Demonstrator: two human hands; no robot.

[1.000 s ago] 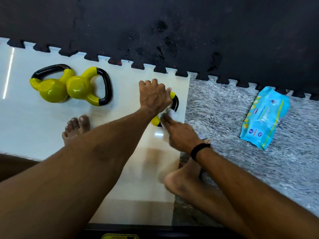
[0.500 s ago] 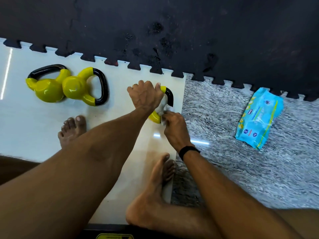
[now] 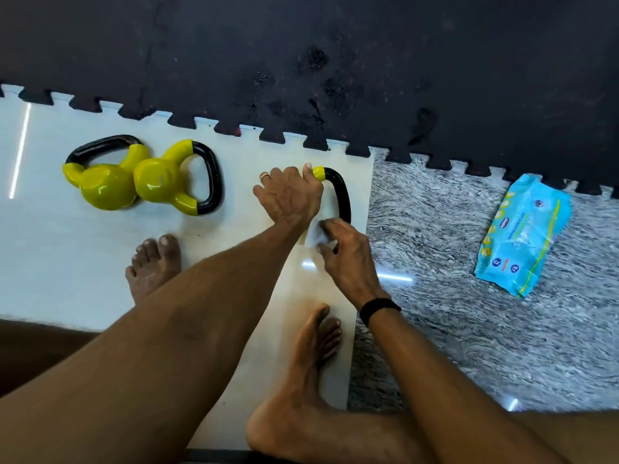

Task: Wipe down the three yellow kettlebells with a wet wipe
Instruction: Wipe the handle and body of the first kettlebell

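Two bare feet are showing nearest the camera: one (image 3: 301,380) is resting at the lower centre of the frame on the pale floor tile (image 3: 50,256), the other (image 3: 152,266) is standing left of centre. Two forearms are reaching up the frame from the bottom edge. The right hand (image 3: 348,259), wearing one black wristband (image 3: 378,308), is pinching one white wet wipe (image 3: 316,231) in curled fingers and pressing it against the third kettlebell (image 3: 338,192) at the centre. The left hand (image 3: 289,195), wearing one ring, is lying over that kettlebell's body with its fingers curled down around it, leaving only its black handle and a yellow tip showing. In the upper left, two more yellow kettlebells (image 3: 140,177) are lying on their sides, touching each other. At the right, one blue wipes packet (image 3: 522,232) is lying on the grey marbled floor (image 3: 435,246). Farthest up, a black interlocking mat (image 3: 335,61) is filling the top.
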